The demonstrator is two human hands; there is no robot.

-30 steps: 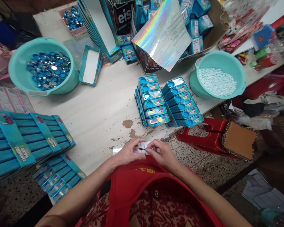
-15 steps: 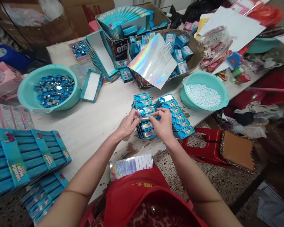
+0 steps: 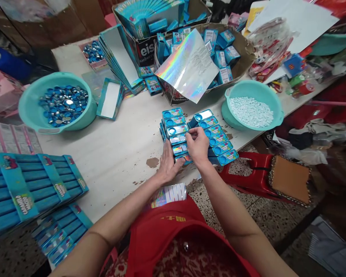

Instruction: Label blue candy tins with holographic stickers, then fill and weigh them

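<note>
Two slanting rows of small blue tins stand on the table, the left row point(image 3: 173, 112) and the right row point(image 3: 219, 139). Shiny rainbow strips lie on several tins near the front of the left row. Along that row's left side my left hand point(image 3: 167, 165) rests with fingers stretched out and thumb apart, touching the front tins. My right hand point(image 3: 198, 145) is over the right end of the left row, fingers bent and pressed together at a tin with a shiny strip. Whatever it pinches is hidden. A holographic sticker sheet point(image 3: 174, 193) lies at the table's front edge.
A turquoise basin point(image 3: 25, 109) of blue-silver lids stands left, another basin point(image 3: 229, 115) of white pellets right. Behind are a carton point(image 3: 173, 96) of blue packs and a silver sheet point(image 3: 187, 69). Blue display packs point(image 3: 24, 204) are at left, a red stool point(image 3: 248, 175) at right.
My left hand has let go of the shiny strip and moved down to the tins' left side, fingers straightened. The strip now lies on a tin. My right hand stays over the row.
</note>
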